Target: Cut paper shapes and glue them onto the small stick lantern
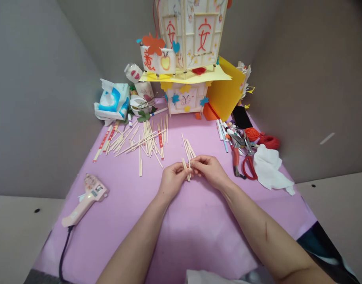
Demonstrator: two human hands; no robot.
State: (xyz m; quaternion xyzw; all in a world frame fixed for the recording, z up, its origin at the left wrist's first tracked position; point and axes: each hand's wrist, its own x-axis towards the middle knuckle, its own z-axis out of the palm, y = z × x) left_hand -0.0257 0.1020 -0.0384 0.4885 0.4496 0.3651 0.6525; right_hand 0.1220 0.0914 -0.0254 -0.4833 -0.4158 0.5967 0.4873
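Observation:
My left hand (175,176) pinches a few short wooden sticks (185,165) near the middle of the purple table. Close beside it, my right hand (206,167) has its fingertips closed on the same small group of sticks. Just beyond my fingers, several longer sticks (188,146) lie fanned on the cloth. To the left spreads a loose pile of wooden sticks (148,138), some with red paper bands. My fingers hide where the held sticks meet.
A decorated paper house (188,96) stands at the back. At left are a pink glue gun (86,199) with its cord and a tissue pack (114,100). Pliers (236,157), red scissors (250,165), markers (222,134), red yarn (252,134) and a white cloth (269,167) lie at right.

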